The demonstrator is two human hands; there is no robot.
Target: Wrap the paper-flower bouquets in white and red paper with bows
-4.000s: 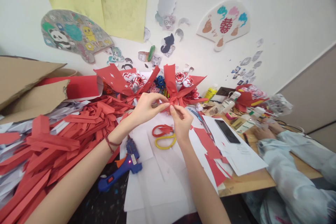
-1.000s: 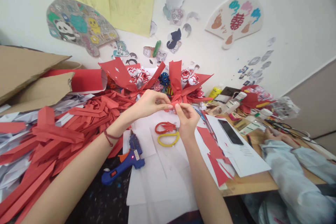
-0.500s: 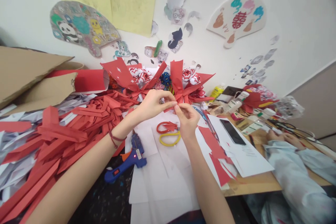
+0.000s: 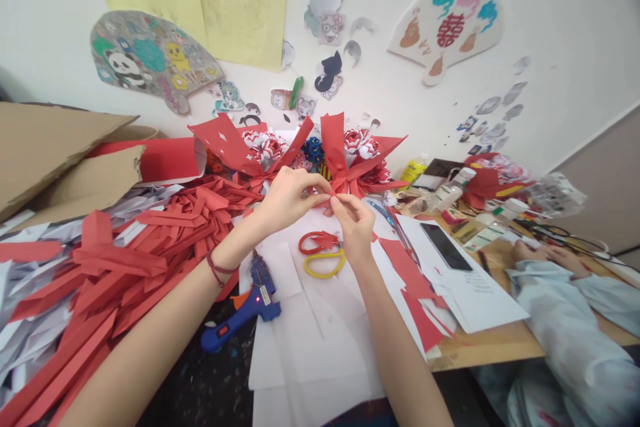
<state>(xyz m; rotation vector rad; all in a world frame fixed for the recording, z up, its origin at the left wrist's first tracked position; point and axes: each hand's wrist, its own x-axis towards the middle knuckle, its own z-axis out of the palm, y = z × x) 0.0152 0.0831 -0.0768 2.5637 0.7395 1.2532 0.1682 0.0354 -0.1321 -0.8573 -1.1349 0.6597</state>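
Note:
My left hand [image 4: 295,195] and my right hand [image 4: 353,219] meet above the white paper, thumb and fingertips pinched together. Whatever they pinch is too small to make out, and the red paper behind blends with it. Below them lie scissors with one red and one yellow handle [image 4: 325,263], their blades partly hidden by my right hand. A blue glue gun [image 4: 245,310] with a lit red light rests under my left forearm. Just behind my fingers stand two bouquets in red wrapping, a left bouquet [image 4: 255,153] and a right bouquet [image 4: 357,153], with red-and-white paper flowers.
Folded red paper strips [image 4: 120,260] heap up on the left beside cardboard [image 4: 60,147]. At right are red paper scraps [image 4: 407,270], a phone [image 4: 445,247] on a white sheet, bottles [image 4: 453,190] and another person's sleeves [image 4: 555,307]. A wall [image 4: 370,87] closes the back.
My view has shifted slightly. Both hands stay pinched together in nearly the same place, with only a small shift of the fingers.

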